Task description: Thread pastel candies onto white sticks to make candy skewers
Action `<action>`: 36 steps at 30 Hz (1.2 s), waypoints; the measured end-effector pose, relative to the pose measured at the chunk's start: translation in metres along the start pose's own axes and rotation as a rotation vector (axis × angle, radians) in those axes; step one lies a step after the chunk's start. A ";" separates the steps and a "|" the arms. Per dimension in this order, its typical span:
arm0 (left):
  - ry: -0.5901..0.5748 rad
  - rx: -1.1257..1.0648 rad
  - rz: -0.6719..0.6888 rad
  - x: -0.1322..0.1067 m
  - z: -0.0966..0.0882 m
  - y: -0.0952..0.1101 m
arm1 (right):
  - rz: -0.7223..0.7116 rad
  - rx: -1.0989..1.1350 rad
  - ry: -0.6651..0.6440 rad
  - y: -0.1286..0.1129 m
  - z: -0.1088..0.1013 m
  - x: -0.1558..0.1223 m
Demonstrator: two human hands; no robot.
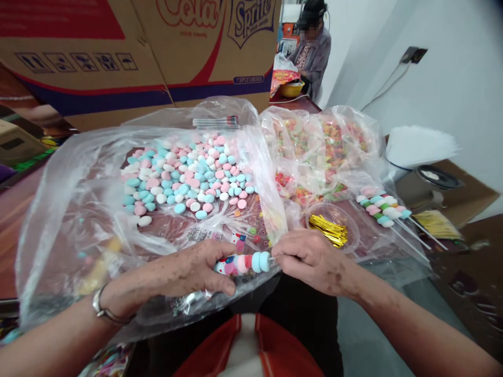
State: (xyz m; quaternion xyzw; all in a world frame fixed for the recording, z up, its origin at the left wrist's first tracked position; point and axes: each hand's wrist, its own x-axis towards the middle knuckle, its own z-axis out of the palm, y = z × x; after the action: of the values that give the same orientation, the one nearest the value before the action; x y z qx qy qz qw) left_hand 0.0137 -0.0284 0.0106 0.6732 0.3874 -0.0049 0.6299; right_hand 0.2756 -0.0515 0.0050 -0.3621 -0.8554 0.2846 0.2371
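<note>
My left hand (184, 273) is closed around a candy skewer (244, 263) of pink, white and blue marshmallow pieces, wrapped in a printed clear sleeve. My right hand (312, 257) pinches the skewer's stick end right beside the blue piece. Both hands hover over the near edge of a clear plastic bag (70, 220) spread open, with a pile of pastel marshmallow candies (184, 180) lying on it.
Two finished skewers (383, 208) lie at right near a small tub of gold twist ties (329, 229). Bags of coloured gummy candy (322, 144) sit behind. Large cardboard boxes (118, 57) stand at the back. Another person (312, 44) works further off. White sheets (418, 144) lie right.
</note>
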 end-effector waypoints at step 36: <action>-0.163 -0.335 -0.162 0.011 0.014 -0.009 | -0.345 -0.165 -0.003 0.008 0.011 0.017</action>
State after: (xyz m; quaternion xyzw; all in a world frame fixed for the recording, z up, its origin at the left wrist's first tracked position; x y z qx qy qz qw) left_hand 0.0235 -0.0355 -0.0058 0.5227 0.3836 -0.0455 0.7600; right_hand 0.2623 -0.0377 -0.0054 -0.2277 -0.9256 0.1692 0.2506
